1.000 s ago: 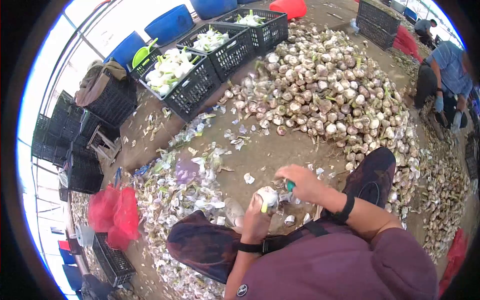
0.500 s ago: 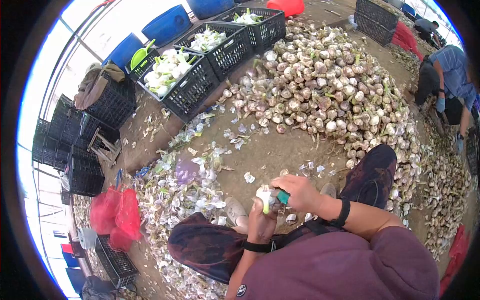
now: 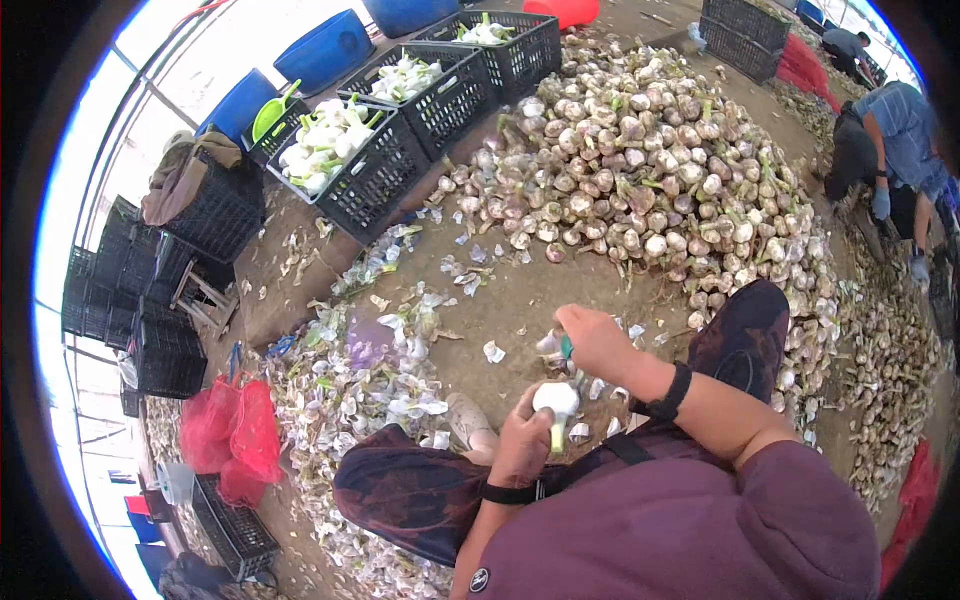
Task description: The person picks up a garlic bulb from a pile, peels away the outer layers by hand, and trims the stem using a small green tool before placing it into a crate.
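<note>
A peeled white garlic bulb [image 3: 556, 399] with a short green stem sits in my left hand [image 3: 524, 436], thumb pressed against its side and stem pointing down toward me. Just above and to the right, my right hand [image 3: 600, 343] is closed around a small knife with a green handle [image 3: 567, 347]. Its blade is mostly hidden and points down close to the bulb. Both hands are over the ground between my knees. Loose garlic skins [image 3: 493, 352] lie on the dirt around them.
A large heap of unpeeled garlic [image 3: 650, 170] rises ahead. Black crates [image 3: 375, 180] of peeled bulbs stand at upper left, a green scoop [image 3: 268, 118] behind. Skins [image 3: 370, 385] and red mesh bags [image 3: 232, 430] lie to the left. A gloved person [image 3: 890, 150] bends at the right.
My right hand with the knife has moved up and away from the bulb. The left hand has shifted slightly right, and more of the white bulb shows.
</note>
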`<state>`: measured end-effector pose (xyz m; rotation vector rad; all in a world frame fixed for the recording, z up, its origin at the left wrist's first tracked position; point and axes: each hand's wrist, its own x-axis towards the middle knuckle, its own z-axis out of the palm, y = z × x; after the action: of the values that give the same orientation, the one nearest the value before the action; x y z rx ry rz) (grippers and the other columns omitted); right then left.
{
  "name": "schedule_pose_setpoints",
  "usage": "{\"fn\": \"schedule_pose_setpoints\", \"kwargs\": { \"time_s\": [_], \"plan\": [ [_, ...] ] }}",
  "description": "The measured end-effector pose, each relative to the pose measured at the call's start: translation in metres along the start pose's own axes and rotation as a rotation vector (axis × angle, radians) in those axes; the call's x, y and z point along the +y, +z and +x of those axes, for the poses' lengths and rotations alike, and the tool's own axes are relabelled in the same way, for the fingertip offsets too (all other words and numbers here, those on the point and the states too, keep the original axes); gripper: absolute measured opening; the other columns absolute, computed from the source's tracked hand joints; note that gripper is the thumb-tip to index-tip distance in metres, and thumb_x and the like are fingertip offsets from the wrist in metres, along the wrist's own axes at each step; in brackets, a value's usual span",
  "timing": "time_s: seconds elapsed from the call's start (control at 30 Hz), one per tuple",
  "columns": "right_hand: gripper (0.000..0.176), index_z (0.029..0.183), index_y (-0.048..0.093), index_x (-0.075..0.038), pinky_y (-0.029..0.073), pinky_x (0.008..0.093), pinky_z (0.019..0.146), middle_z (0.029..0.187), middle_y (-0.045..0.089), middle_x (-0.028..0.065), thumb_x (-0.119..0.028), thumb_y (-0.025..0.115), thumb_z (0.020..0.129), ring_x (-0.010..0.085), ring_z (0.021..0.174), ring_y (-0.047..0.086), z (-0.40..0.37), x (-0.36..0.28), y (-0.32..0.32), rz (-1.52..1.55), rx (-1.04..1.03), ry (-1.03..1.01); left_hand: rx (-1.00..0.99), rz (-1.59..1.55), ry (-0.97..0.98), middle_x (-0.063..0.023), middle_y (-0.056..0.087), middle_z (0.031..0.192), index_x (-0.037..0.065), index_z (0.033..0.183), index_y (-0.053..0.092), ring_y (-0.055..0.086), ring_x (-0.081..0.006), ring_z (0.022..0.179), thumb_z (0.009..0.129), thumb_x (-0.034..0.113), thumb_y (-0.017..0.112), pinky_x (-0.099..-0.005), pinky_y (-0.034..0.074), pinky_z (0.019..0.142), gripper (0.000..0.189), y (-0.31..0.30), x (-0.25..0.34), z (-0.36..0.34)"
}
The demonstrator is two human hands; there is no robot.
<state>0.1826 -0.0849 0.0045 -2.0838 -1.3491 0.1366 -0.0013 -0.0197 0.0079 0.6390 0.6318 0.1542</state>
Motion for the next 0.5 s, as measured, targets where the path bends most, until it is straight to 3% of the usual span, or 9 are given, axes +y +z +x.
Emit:
{"fn": "schedule_pose_setpoints", "kwargs": {
  "time_s": [0.1,0.23,0.33,0.43,0.5],
  "plan": [
    [0.026,0.101,0.054,-0.006,0.047,0.0411,0.067,0.087,0.06,0.0141,-0.003,0.054,0.074,0.0358,0.08,0.058,-0.004,0.005,-0.006,0.032,-0.153,0.066,-0.02,-0.054,0.115,-0.0104,0.054,0.115,0.002,0.129,0.038,0.054,-0.0193,0.104,0.082,-0.001,0.054,-0.0315,0.045,0.089,0.049,0.003,0.005,0.003],
    [0.022,0.1,0.058,-0.01,0.047,0.04,0.068,0.087,0.062,0.0116,-0.007,0.056,0.078,0.0336,0.081,0.059,-0.006,-0.009,-0.02,0.25,-0.258,0.081,0.022,0.171,0.229,-0.0102,0.052,0.117,0.002,0.13,0.036,0.052,-0.0194,0.109,0.079,-0.003,0.059,-0.0317,0.044,0.092,0.056,0.0,0.003,0.008],
    [0.019,0.099,0.06,-0.01,0.047,0.0391,0.076,0.093,0.062,0.0119,-0.012,0.059,0.08,0.0326,0.089,0.058,-0.01,-0.013,-0.024,0.285,-0.276,0.062,0.07,0.226,0.306,-0.0101,0.051,0.118,0.002,0.127,0.037,0.051,-0.0191,0.11,0.077,-0.006,0.06,-0.0314,0.044,0.093,0.056,0.002,0.004,0.011],
    [0.021,0.099,0.061,-0.009,0.044,0.0395,0.085,0.104,0.061,0.0129,-0.019,0.061,0.081,0.0327,0.1,0.055,-0.01,-0.016,-0.023,0.199,-0.001,-0.238,0.123,0.338,0.398,-0.0107,0.051,0.119,0.001,0.125,0.039,0.051,-0.019,0.111,0.076,-0.007,0.061,-0.0313,0.043,0.093,0.054,-0.002,0.001,0.016],
    [0.029,0.105,0.059,-0.007,0.042,0.0398,0.089,0.111,0.058,0.0144,-0.023,0.062,0.08,0.0339,0.105,0.053,-0.011,-0.024,-0.024,0.311,-0.094,-0.203,0.141,0.39,0.459,-0.0116,0.051,0.12,0.0,0.124,0.039,0.05,-0.0194,0.111,0.076,-0.005,0.062,-0.0315,0.043,0.093,0.053,0.002,0.003,0.017]
  ]
}}
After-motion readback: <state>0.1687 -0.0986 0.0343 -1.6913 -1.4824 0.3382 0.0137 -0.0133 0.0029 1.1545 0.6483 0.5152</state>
